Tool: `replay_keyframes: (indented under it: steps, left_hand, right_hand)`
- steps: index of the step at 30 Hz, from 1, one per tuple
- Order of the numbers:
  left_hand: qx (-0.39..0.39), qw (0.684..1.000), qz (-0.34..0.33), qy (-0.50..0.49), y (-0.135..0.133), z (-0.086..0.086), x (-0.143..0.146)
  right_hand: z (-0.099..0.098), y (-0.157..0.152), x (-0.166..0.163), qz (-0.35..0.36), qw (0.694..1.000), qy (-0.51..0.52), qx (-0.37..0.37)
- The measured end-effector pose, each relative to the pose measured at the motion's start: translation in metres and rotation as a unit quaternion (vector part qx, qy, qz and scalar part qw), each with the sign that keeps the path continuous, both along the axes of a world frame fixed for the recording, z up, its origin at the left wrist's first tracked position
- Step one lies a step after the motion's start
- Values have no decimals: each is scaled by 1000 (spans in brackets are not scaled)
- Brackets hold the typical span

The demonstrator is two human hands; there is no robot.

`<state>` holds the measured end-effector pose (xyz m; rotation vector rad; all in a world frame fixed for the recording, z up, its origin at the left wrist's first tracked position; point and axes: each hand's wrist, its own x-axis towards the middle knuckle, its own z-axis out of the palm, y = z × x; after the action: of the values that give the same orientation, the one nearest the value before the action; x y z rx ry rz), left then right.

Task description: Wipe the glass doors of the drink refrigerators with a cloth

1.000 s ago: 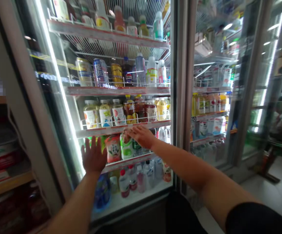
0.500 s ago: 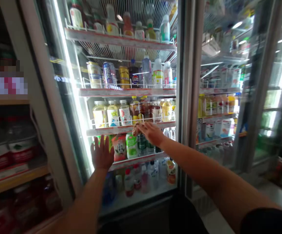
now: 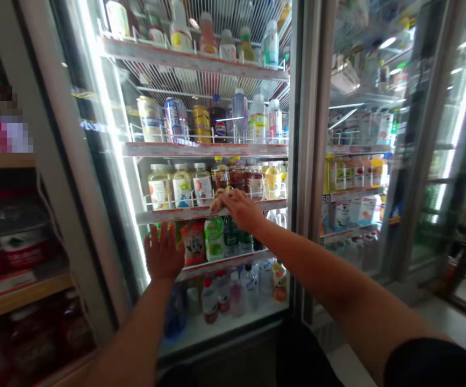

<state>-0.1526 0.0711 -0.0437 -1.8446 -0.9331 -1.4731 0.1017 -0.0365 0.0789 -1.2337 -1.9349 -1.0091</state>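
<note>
My right hand (image 3: 243,211) reaches forward in front of the drinks fridge. Its fingers are bent over a small crumpled beige cloth (image 3: 218,201), which sits level with the edge of a middle shelf (image 3: 168,216). To its left, my left hand (image 3: 164,251) is raised palm forward with its fingers spread, holding nothing. A glass door (image 3: 107,177) seems to stand between the hands and the drinks; whether the left palm touches it I cannot tell. Behind the hands are a red pouch (image 3: 193,243), a green pouch (image 3: 214,239) and several juice bottles (image 3: 182,185).
Metal door frames (image 3: 311,161) separate this fridge from another fridge section (image 3: 357,177) on the right. On the left, wooden shelves (image 3: 27,295) hold packs of bottles (image 3: 19,236). My dark-clad leg (image 3: 303,355) is close to the fridge's lower edge.
The view has shifted slightly, so the shelves appear farther left and up. My right hand and the cloth are a little higher against the shelf edge. My left hand stays open.
</note>
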Motion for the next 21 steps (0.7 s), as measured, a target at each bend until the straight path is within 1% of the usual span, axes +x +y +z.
replay_keyframes:
  steps: [1, 2, 3, 5, 6, 7, 10, 11, 12, 15, 16, 19, 21]
  left_hand:
    - [4, 1000, 0, 0, 0, 0, 0]
    - [6, 1000, -2, 0, 1, 0, 0]
    - [5, 1000, -5, 0, 1, 0, 0]
    - [-4, 1000, -13, -4, 2, 0, -1]
    - [-10, 1000, -17, -7, 2, -1, -1]
    - [-15, 1000, -18, -8, 2, -1, -1]
    - [-20, 1000, -15, -8, 2, -1, -1]
    - [-18, 1000, -13, -8, 2, -1, -1]
    - [-17, 1000, -12, -7, 2, -1, 0]
    - [-20, 1000, -11, -8, 1, -1, 0]
    - [-23, 1000, -12, -10, 0, -1, 0]
    - [-30, 999, -21, -15, 0, 0, 0]
    - [-35, 999, -27, -16, 0, 0, 0]
  right_hand:
    - [1, -1, 1, -13, 999, 34, 14]
    - [1, -1, 2, -16, 999, 38, 14]
    - [1, -1, 4, -8, 1000, 12, 1]
    - [-2, -1, 10, 20, 996, -74, -39]
    - [-4, -2, 14, 29, 994, -96, -47]
    - [-5, -2, 19, 29, 995, -89, -41]
    - [-6, -6, 33, 1, 1000, 22, 19]
    - [-7, -7, 38, -2, 999, 35, 24]
    - [-7, -9, 43, 1, 1000, 24, 17]
    - [-9, -15, 60, 24, 998, -50, -26]
    - [-11, -17, 67, 21, 999, -42, -21]
    - [-17, -22, 86, -13, 999, 36, 28]
    - [-23, -26, 97, -11, 999, 29, 23]
